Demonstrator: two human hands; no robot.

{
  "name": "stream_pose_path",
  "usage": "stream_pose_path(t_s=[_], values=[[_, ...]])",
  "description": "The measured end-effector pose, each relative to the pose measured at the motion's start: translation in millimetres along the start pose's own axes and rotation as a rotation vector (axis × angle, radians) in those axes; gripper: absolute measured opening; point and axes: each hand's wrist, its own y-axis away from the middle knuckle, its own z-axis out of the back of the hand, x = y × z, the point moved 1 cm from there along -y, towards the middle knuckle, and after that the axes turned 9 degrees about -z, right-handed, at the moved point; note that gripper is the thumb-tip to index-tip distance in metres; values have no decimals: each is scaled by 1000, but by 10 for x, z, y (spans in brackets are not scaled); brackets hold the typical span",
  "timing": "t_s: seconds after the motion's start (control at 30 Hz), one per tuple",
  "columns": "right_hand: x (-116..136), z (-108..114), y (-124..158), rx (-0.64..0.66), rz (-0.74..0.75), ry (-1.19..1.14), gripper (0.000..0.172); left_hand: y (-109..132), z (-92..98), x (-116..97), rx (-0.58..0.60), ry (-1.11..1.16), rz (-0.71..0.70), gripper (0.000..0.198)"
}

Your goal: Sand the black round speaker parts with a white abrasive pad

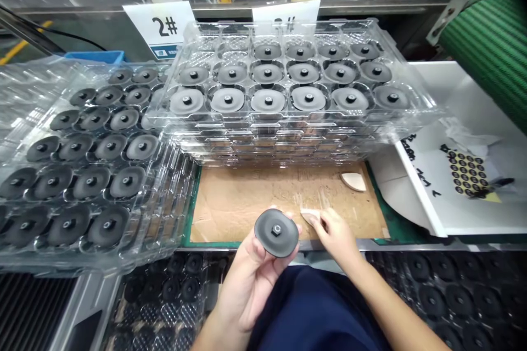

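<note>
My left hand point(255, 274) grips a black round disc point(269, 241) by its edge, its face with a small metal-tipped hub turned up toward me. Just to the right, my right hand point(335, 233) pinches a small white wedge-shaped pad point(308, 213) low over the cardboard. The pad's tip points toward the disc, with a small gap between them. A second pale wedge-shaped piece point(354, 181) lies on the cardboard sheet point(247, 192), up and to the right of my hands.
A stack of clear trays point(288, 120) holding black discs stands behind the cardboard. More filled trays point(156, 192) are on the left. At right, a white bin point(424, 208) holds a sheet of round stickers point(467, 171); a green-covered roller point(486, 38) hangs above it.
</note>
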Motion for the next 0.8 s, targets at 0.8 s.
stream_pose_path(t_s=[0.8], values=[[1151, 907, 546, 365, 384, -46, 22, 39, -207, 132, 35, -176, -7, 53]])
